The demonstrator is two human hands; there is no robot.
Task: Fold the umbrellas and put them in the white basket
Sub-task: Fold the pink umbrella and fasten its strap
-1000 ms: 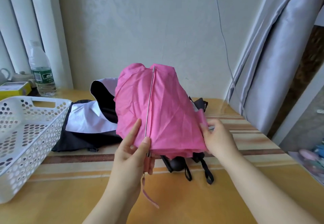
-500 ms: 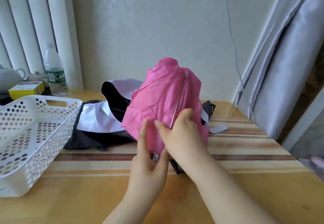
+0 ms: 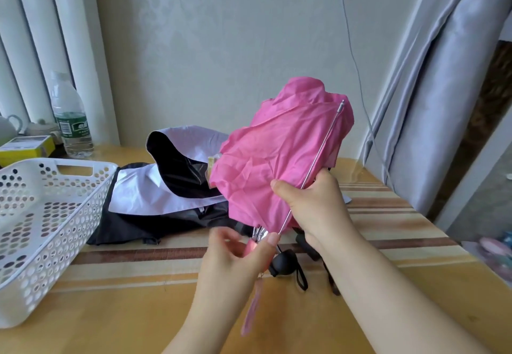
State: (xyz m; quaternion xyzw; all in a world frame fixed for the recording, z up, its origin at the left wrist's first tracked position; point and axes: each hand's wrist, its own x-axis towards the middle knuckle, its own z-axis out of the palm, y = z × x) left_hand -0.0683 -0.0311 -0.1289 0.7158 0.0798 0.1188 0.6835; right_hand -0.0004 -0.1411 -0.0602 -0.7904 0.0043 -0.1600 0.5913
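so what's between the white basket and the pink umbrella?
Head view: the black-and-white umbrella lies unfolded on the table between the white basket and the pink umbrella.

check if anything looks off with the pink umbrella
One metal rib lies bare outside the bunched canopy of the pink umbrella, held by the right hand. The left hand grips its handle.
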